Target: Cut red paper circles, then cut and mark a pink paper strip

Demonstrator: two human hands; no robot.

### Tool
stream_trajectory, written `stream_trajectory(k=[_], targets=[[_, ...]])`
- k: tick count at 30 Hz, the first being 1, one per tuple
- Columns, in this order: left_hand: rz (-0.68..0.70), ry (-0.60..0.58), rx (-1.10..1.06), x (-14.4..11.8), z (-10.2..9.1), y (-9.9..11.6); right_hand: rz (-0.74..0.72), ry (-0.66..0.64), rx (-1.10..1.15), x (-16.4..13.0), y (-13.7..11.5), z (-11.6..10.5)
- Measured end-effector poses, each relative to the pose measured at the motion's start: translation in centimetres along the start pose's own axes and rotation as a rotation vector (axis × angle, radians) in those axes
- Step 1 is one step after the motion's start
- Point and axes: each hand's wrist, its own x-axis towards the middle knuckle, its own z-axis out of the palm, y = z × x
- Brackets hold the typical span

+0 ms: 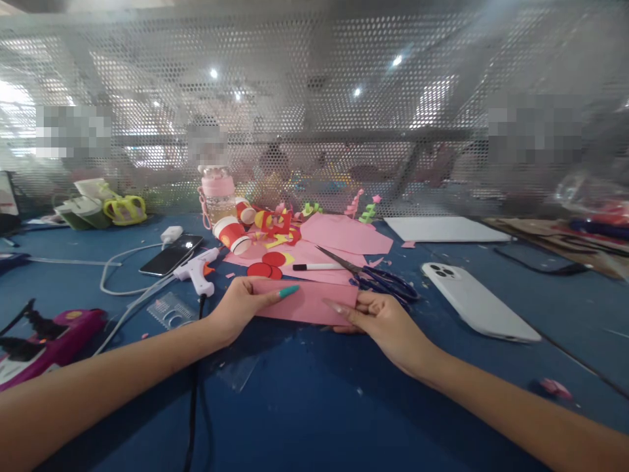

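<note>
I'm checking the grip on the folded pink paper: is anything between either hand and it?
Nothing visible. The left hand lies on the left end of the pink paper and the right hand holds its right end, both touching it directly. The scissors lie just behind the right hand, not between.

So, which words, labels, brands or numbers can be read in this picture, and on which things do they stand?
None can be read.
Clear ruler: markings too small to read.
White phone, marker, glue gun, pink paper: no text visible.
</note>
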Motion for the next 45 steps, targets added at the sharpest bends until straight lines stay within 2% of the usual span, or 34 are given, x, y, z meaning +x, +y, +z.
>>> stream_trajectory(k=[5,7,13,18,20,22,24,26,27,29,32,34,39,45], targets=[[0.074,-0.027,0.068,0.1,-0.1,-0.1,-0.173,0.129,-0.27,0.0,-0.5,-0.8],[0.064,-0.034,0.085,0.1,-0.1,-0.1,-0.167,0.14,-0.315,0.1,-0.6,-1.1],[0.032,-0.042,0.076,0.1,0.0,-0.2,-0.076,0.074,-0.237,0.4,-0.5,-1.4],[0.047,-0.027,0.112,0.2,-0.2,-0.4,-0.08,0.05,-0.331,0.5,-0.8,-1.5],[0.046,-0.016,0.129,0.2,-0.2,-0.4,-0.143,0.123,-0.443,0.6,-1.1,-2.1],[0.042,-0.01,0.129,0.2,-0.2,-0.4,-0.227,0.285,-0.634,0.8,-1.3,-3.1],[0.035,-0.012,0.115,0.2,-0.2,-0.4,-0.293,0.482,-0.905,1.2,-1.2,-4.4],[0.03,-0.003,0.118,0.2,-0.1,-0.4,-0.259,0.582,-1.203,1.8,-0.7,-5.9],[0.03,0.006,0.127,0.2,-0.1,-0.4,-0.211,0.575,-1.319,2.1,-0.4,-6.5],[0.032,0.021,0.147,0.2,0.0,-0.3,-0.102,0.475,-1.422,2.6,0.2,-7.6],[0.029,0.025,0.144,0.1,0.0,-0.3,-0.039,0.337,-1.392,3.2,0.4,-8.5],[0.032,0.017,0.13,0.1,0.0,-0.3,-0.008,0.289,-1.315,3.4,0.1,-8.6],[0.049,-0.006,0.117,-0.1,0.1,-0.3,0.099,0.265,-1.186,3.2,-0.4,-8.1],[0.076,0.016,0.123,0.1,0.1,-0.4,0.008,0.297,-1.233,3.2,-0.4,-8.2]])
